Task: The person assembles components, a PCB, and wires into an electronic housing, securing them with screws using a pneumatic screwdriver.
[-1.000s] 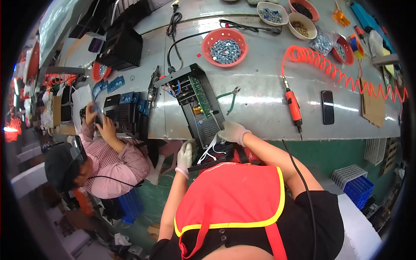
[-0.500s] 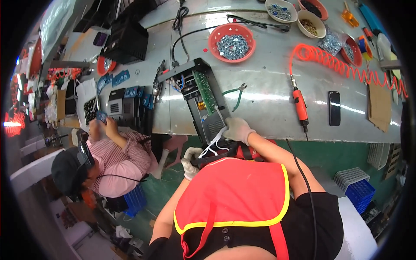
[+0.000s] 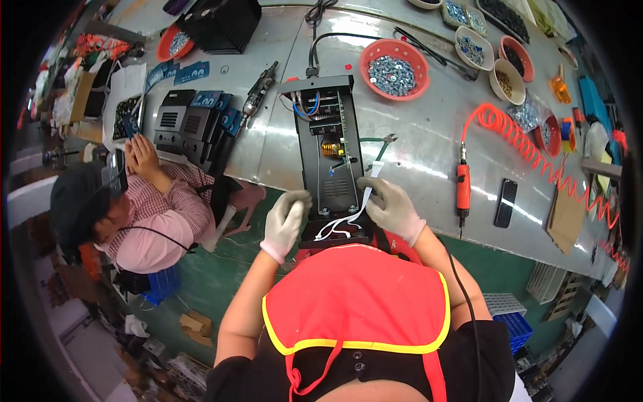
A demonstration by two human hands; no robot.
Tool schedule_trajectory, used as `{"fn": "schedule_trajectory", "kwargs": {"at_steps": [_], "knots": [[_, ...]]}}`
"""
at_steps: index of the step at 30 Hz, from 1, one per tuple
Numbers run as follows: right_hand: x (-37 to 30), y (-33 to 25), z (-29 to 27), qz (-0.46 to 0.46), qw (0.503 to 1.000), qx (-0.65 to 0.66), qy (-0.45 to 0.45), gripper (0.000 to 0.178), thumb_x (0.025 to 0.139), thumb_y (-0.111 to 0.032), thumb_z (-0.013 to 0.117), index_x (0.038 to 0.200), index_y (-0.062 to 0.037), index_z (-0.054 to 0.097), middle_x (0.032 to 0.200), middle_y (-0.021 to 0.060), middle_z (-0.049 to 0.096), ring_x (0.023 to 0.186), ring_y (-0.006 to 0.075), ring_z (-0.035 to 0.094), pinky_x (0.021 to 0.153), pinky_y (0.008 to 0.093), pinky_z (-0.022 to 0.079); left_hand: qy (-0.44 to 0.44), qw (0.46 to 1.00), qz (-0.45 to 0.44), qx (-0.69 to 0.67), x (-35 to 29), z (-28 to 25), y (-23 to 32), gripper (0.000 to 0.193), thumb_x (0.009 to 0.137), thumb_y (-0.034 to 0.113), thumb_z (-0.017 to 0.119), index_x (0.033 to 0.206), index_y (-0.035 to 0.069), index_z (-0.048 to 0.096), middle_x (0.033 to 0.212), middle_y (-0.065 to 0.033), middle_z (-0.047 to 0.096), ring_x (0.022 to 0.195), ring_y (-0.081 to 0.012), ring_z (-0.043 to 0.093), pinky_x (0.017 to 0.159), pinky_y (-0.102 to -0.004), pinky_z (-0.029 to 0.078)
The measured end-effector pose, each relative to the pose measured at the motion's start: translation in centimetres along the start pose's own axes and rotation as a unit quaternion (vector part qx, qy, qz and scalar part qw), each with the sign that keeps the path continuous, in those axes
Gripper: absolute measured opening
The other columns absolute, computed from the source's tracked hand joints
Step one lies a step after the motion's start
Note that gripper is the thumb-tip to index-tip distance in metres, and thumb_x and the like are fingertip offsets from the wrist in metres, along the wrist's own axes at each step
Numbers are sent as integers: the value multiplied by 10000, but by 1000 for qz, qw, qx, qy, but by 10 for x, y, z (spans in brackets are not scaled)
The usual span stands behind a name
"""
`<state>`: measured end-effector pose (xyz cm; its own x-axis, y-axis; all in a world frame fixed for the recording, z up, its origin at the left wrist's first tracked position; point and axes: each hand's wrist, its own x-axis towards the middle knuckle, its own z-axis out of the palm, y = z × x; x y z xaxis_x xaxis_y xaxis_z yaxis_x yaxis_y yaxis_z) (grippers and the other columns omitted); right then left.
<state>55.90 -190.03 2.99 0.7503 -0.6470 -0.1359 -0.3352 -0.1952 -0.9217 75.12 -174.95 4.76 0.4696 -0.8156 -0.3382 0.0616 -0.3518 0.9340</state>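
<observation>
A long black metal case (image 3: 333,184) lies open on the bench in front of me, holding a circuit board edge, blue wires and a yellow-wound coil (image 3: 332,148). At its near end sits a black panel (image 3: 335,233), where a white ribbon cable (image 3: 368,194) loops. My gloved right hand (image 3: 392,209), beside the case's right wall, pinches this cable, whose free end sticks up past the fingers. My gloved left hand (image 3: 287,220) is at the left wall, fingers curled together with nothing visible in them. Green-handled cutters (image 3: 387,141) lie right of the case, partly hidden.
A red bowl of screws (image 3: 395,75) stands behind the case. To the right are a red screwdriver (image 3: 463,187) on a coiled orange hose and a phone (image 3: 506,203). A power tool (image 3: 258,94) lies left. A co-worker (image 3: 161,214) sits at left beside black housings (image 3: 194,124).
The case now points straight away from me instead of slanting. My left hand has left the near panel and risen to the left wall. My right hand has raised the ribbon cable's end.
</observation>
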Motion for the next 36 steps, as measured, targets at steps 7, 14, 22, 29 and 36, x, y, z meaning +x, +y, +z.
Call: {"fn": "schedule_trajectory", "kwargs": {"at_steps": [7, 14, 22, 29, 36], "knots": [[2, -48, 15, 2, 984, 177, -4, 232, 800, -6, 456, 988, 56, 577, 891, 102, 630, 827, 139, 592, 754, 264, 472, -74, 995, 42, 54, 37, 32, 37, 299, 878, 170, 487, 1102, -18, 545, 1010, -138, 602, 939, -214, 583, 842, -300, 441], [0, -54, 18, -5, 988, 153, -2, 187, 790, 43, 434, 872, 53, 602, 827, 97, 638, 793, 132, 598, 741, 256, 480, -142, 988, 39, -55, 35, 30, 58, 287, 880, 65, 468, 1148, -19, 532, 931, -23, 587, 743, -31, 494, 656, -188, 419], [-10, -53, 26, 42, 914, 396, 75, 179, 852, -139, 516, 941, 11, 559, 896, 101, 612, 826, 145, 605, 720, 284, 485, -103, 989, 102, 15, 30, 25, 37, 212, 846, 29, 541, 1049, -2, 592, 861, -16, 584, 748, -74, 529, 683, -212, 436], [-5, 5, 34, 143, 911, 373, -106, 212, 879, -172, 550, 967, 17, 591, 700, 3, 537, 602, 69, 468, 535, 220, 403, -121, 935, 177, 282, 33, 23, 12, 125, 785, 120, 647, 883, 47, 668, 853, -95, 599, 805, -210, 584, 707, -292, 460], [5, 32, 46, 153, 873, 428, -177, 251, 834, -234, 621, 912, 3, 639, 738, 20, 586, 620, 80, 512, 580, 226, 422, -167, 891, 198, 372, 46, 16, -8, 132, 797, 155, 647, 880, 54, 670, 851, -83, 595, 811, -195, 583, 709, -282, 463]]}}
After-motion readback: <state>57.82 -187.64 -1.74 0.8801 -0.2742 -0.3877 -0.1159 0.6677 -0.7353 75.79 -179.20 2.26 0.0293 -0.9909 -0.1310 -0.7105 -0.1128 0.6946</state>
